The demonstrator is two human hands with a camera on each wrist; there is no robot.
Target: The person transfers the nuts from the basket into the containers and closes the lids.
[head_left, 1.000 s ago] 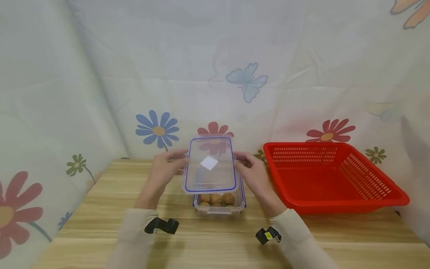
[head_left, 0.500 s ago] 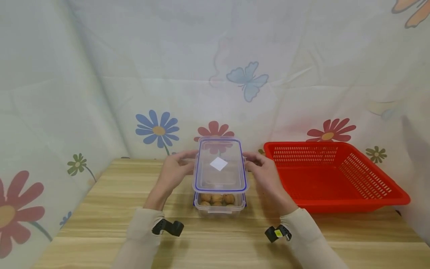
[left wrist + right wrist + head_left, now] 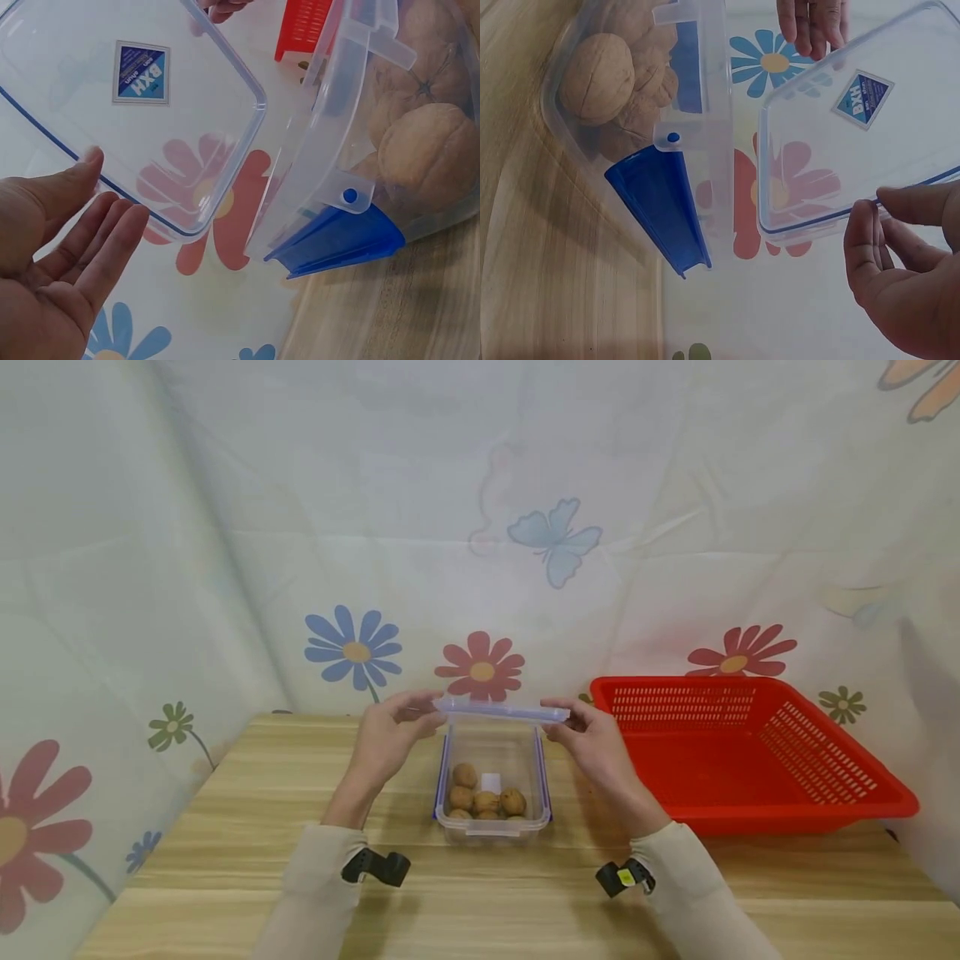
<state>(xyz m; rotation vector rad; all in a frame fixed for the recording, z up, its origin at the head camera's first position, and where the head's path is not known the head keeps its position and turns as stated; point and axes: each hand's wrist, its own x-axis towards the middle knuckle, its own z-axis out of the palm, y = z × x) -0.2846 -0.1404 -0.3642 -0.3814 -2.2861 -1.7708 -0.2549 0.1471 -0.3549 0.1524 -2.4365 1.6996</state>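
Note:
A clear lid with a blue seal hangs above the back part of a clear plastic box, nearly edge-on in the head view. My left hand pinches its left edge, thumb against the rim and fingers at the other face. At the right edge, my right hand pinches it between thumb and fingertips. The box stands uncovered on the table, with several walnuts gathered toward its near end. Blue side clips hang folded down. A printed label shows on the lid.
A large red plastic basket stands right of the box, close to my right hand. The wooden table ends at a flower-patterned curtain behind. Black camera straps sit on both wrists.
Both hands first carried the lid to the right, over the box. Then the lid tilted from showing its broad face to nearly edge-on, uncovering the view of the walnuts.

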